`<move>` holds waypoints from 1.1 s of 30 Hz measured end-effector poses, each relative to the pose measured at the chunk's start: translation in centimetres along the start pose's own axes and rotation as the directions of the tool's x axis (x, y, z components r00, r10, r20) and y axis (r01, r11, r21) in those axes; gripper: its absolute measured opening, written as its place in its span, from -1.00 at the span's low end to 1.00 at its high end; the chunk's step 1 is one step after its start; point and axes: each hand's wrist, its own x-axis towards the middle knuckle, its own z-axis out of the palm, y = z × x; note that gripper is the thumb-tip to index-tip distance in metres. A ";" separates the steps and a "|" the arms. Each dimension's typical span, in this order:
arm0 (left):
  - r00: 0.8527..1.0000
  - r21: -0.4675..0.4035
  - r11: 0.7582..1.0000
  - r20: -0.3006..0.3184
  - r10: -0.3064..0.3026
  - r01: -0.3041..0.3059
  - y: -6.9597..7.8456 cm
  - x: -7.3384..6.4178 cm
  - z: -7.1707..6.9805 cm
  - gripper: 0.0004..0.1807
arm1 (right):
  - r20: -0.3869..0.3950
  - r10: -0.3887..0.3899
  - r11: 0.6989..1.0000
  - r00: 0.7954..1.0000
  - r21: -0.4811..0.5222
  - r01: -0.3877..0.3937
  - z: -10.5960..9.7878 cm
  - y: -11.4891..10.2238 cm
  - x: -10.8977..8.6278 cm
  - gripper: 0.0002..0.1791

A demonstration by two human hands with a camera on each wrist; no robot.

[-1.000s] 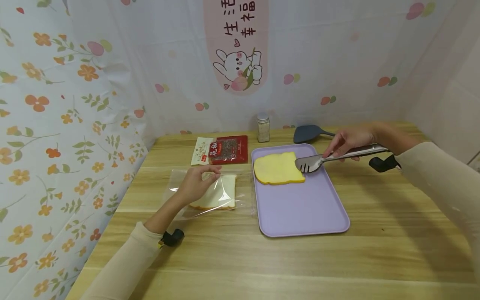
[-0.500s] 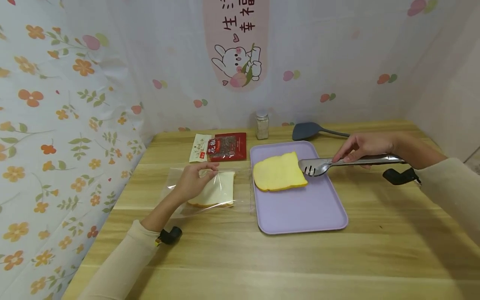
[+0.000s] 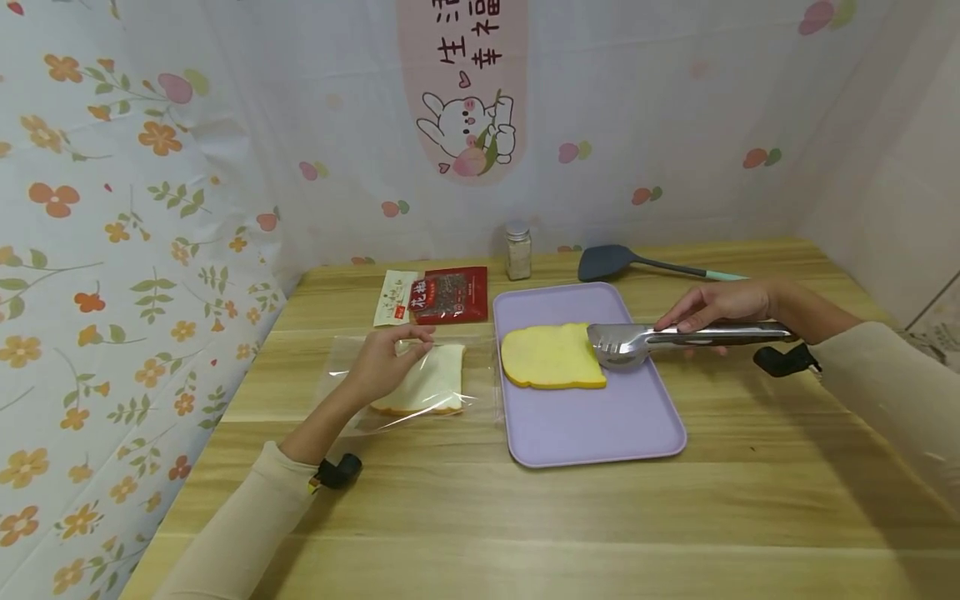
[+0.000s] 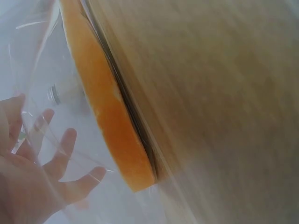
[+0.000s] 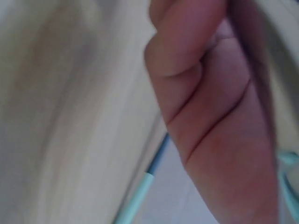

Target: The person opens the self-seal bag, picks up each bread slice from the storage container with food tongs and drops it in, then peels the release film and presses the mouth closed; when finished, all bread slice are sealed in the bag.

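My right hand (image 3: 712, 307) grips metal tongs (image 3: 720, 335), whose head lies at the right edge of a yellow bread-shaped slice (image 3: 551, 357). That slice rests on a lavender tray (image 3: 600, 425). To the left, a white bread slice (image 3: 438, 379) with a brown crust lies in a clear plastic bag (image 3: 480, 379). Over this bag my left hand (image 3: 390, 362) pinches the raised film. Its fingers (image 4: 65, 144) show through the film beside the orange-brown crust (image 4: 114, 121) in the left wrist view. The right wrist view shows curled fingers (image 5: 180, 51), with the tongs mostly blurred.
Behind the bag lie a white packet (image 3: 394, 298) and a red spice packet (image 3: 453, 296). A capped glass jar (image 3: 518, 252) stands at the back, left of a dark spatula (image 3: 606, 262) with a mint handle. A printed curtain (image 3: 337, 108) borders the wooden table (image 3: 480, 533).
The yellow slice has shifted toward the front of the tray. The tongs have turned and now show their rounded metal side. My left hand stays nearly still on the bag.
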 end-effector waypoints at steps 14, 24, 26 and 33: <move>1.000 0.005 1.000 0.028 -0.001 0.001 -0.3 0.0 0.1 -0.85 | -0.048 0.188 0.970 0.981 -0.150 -0.193 0.0 -3.1 -0.3 -0.59; 1.000 0.014 1.000 0.019 0.006 -0.006 -0.4 0.0 0.1 -0.84 | -0.074 0.153 0.986 0.985 -0.061 -0.158 0.5 -2.7 0.1 -0.58; 1.000 0.006 1.000 0.018 0.002 -0.002 -0.4 0.0 0.1 -0.84 | -0.059 0.100 0.993 0.993 -0.055 -0.103 0.4 -2.3 0.1 -0.57; 1.000 0.000 1.000 0.012 0.007 -0.007 -0.5 0.1 0.0 -0.85 | 0.126 -0.197 0.980 0.972 0.058 0.191 -0.4 -0.8 -0.3 -0.49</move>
